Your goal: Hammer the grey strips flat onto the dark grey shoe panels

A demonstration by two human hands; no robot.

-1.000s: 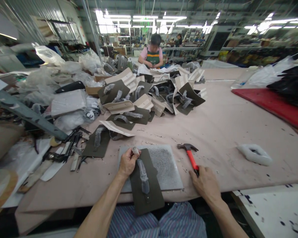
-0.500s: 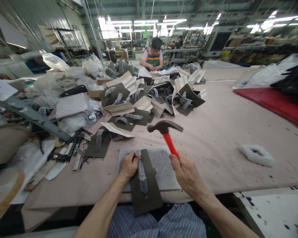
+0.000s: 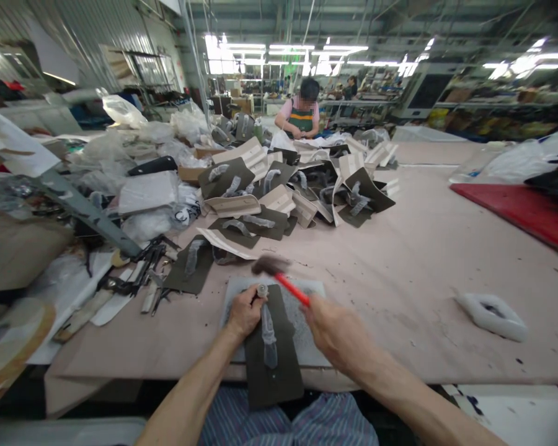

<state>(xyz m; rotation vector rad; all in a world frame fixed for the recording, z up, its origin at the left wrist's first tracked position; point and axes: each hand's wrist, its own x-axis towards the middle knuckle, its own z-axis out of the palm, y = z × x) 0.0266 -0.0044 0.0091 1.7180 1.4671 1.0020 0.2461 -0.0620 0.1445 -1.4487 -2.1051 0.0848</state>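
My right hand (image 3: 328,325) is closed round the red handle of a claw hammer (image 3: 292,288), whose dark head is blurred above the pale slab. Pinched upright in my left hand (image 3: 245,311) is a small metal punch-like tool (image 3: 262,290), its round top showing; its lower end is hidden. It stands at the far end of a plastic-wrapped handle strap (image 3: 268,337) on a dark olive panel (image 3: 286,365). The panel lies partly on the grey speckled slab (image 3: 309,347) and sticks out over the table's front edge, above my lap.
Beyond the slab is a heap of similar panels (image 3: 232,176) with wrapped handles. Hand tools (image 3: 151,266) and plastic bags (image 3: 153,133) crowd the left. A white roll-like block (image 3: 493,314) and a red board (image 3: 516,210) are at right. A person (image 3: 302,111) sits across the table.
The hammer has swung down and left, its head now closer to the top of the punch-like tool. My left hand keeps its pinch. The view has shifted slightly.
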